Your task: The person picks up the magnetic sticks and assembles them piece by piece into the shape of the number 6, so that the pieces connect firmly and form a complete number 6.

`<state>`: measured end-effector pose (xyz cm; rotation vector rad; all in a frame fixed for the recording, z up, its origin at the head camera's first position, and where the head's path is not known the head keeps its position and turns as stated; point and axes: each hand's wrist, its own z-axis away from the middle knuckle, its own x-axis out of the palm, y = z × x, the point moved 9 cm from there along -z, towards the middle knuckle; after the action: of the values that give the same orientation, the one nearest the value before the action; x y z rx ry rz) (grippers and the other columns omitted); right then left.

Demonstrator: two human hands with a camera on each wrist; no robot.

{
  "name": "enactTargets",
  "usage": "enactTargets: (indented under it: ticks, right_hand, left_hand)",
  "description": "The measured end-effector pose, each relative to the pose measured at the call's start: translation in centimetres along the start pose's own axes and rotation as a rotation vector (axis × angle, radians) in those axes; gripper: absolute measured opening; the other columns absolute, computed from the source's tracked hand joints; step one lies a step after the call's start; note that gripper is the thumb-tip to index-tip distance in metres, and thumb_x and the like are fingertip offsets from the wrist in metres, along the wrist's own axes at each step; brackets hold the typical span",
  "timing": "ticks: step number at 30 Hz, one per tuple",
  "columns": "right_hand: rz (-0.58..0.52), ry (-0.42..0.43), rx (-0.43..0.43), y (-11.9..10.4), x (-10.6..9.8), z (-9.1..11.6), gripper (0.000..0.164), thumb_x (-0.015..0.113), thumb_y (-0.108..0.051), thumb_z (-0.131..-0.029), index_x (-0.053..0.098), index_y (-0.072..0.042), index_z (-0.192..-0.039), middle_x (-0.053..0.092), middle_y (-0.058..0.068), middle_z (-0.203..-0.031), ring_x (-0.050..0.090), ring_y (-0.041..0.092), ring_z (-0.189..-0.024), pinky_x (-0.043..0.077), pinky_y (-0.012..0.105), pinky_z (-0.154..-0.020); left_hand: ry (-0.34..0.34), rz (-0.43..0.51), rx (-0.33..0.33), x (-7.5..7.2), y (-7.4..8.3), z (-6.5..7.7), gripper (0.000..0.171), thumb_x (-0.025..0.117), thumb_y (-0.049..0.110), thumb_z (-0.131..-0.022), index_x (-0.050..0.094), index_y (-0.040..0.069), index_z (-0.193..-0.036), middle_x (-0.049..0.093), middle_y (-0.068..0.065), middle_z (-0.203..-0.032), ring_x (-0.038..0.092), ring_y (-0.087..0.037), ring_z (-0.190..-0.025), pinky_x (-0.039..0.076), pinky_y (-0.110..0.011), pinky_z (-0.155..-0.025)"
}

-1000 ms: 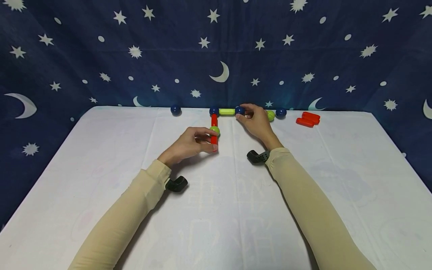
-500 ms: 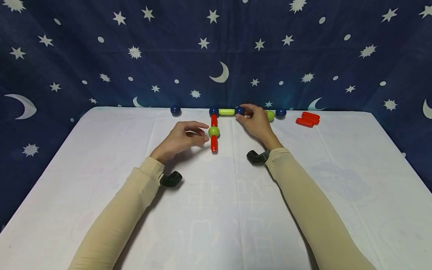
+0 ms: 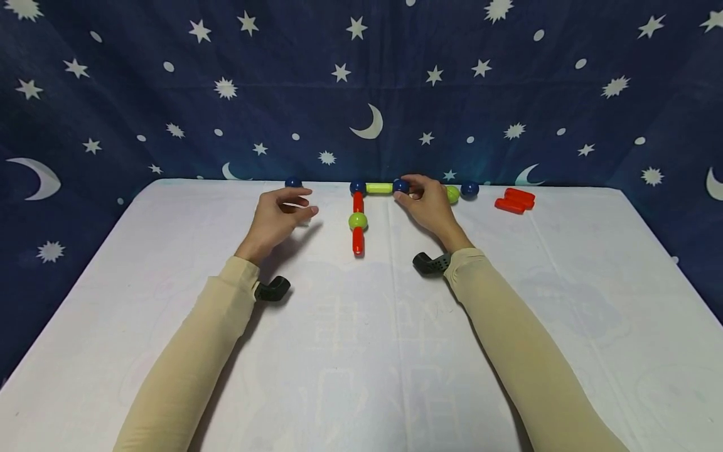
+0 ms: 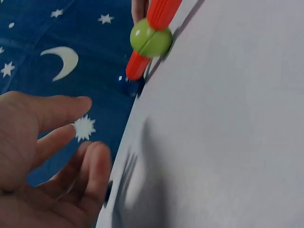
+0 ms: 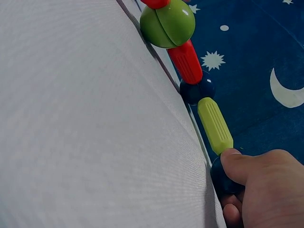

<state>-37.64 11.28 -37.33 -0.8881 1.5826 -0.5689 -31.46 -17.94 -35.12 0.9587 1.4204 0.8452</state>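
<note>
Right-hand fingers (image 5: 237,165) around one blue ball (image 5: 220,177)

I'm watching a white-covered table (image 3: 350,351) over the feed. Near its far edge lies an L-shaped chain (image 3: 358,221) of rods (image 3: 379,188) and balls (image 3: 358,187). Rightward lie a green ball (image 3: 454,195), a blue ball (image 3: 470,190) and two red bars (image 3: 510,206). Left of the chain, a half-hidden ball (image 3: 293,182) appears to me to rest there too.
</note>
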Motion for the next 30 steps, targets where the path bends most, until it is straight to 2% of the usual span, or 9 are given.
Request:
enactTargets:
  ticks: [7, 10, 15, 22, 26, 30]
  right_hand:
    - [-0.002, 0.002, -0.002, 0.0, 0.0, 0.0, 0.044, 0.072, -0.019, -0.096, 0.062, -0.004, -0.136, 0.066, 0.017, -0.12, 0.059, 0.026, -0.099, 0.049, 0.038, -0.089]
    - [-0.002, 0.006, -0.006, 0.0, 0.0, -0.1, 0.044, 0.072, -0.019, -0.096, 0.063, -0.004, -0.136, 0.066, 0.017, -0.119, 0.059, 0.026, -0.098, 0.049, 0.038, -0.088]
    - [-0.002, 0.011, 0.005, 0.2, 0.0, -0.2, 0.043, 0.072, -0.02, -0.096, 0.063, -0.005, -0.136, 0.066, 0.016, -0.118, 0.058, 0.025, -0.097, 0.048, 0.037, -0.087]
    - [-0.008, 0.007, 0.02, 0.2, 0.1, -0.1, 0.043, 0.073, -0.02, -0.096, 0.063, -0.005, -0.136, 0.066, 0.016, -0.118, 0.057, 0.025, -0.098, 0.047, 0.037, -0.087]
    - [-0.009, 0.005, 0.02, 0.2, 0.1, -0.1, 0.043, 0.073, -0.02, -0.096, 0.063, -0.005, -0.136, 0.066, 0.016, -0.119, 0.058, 0.025, -0.098, 0.047, 0.037, -0.087]
    - [-0.008, 0.009, 0.011, 0.1, 0.0, -0.1, 0.043, 0.073, -0.019, -0.096, 0.063, -0.005, -0.135, 0.066, 0.016, -0.119, 0.058, 0.025, -0.098, 0.048, 0.037, -0.087]
  left_hand:
    - [0.221, -0.004, 0.007, -2.7, -1.0, -0.8, 0.046, 0.079, 0.014, -0.089, 0.067, 0.005, -0.133, 0.066, -0.019, -0.118, 0.062, -0.022, -0.093, 0.05, -0.023, -0.074]
    - [0.281, -0.02, -0.012, -3.4, -1.4, -1.3, 0.048, 0.079, 0.014, -0.089, 0.066, 0.005, -0.134, 0.065, -0.019, -0.122, 0.061, -0.025, -0.098, 0.048, -0.025, -0.079]
    - [0.308, -0.047, -0.049, -3.6, -1.8, -2.2, 0.053, 0.079, 0.017, -0.089, 0.063, 0.006, -0.138, 0.062, -0.018, -0.13, 0.059, -0.03, -0.11, 0.048, -0.032, -0.087]
    - [0.318, -0.072, -0.057, -3.2, -2.3, -3.0, 0.055, 0.077, 0.011, -0.089, 0.059, 0.002, -0.14, 0.062, -0.022, -0.13, 0.062, -0.034, -0.115, 0.049, -0.039, -0.098]
    - [0.331, -0.09, -0.052, -3.0, -2.4, -3.3, 0.054, 0.077, 0.009, -0.089, 0.06, -0.001, -0.139, 0.064, -0.024, -0.126, 0.062, -0.034, -0.117, 0.047, -0.039, -0.103]
    - [0.342, -0.097, -0.047, -2.9, -2.4, -3.5, 0.052, 0.078, 0.008, -0.088, 0.061, -0.003, -0.136, 0.066, -0.024, -0.125, 0.063, -0.032, -0.115, 0.048, -0.037, -0.103]
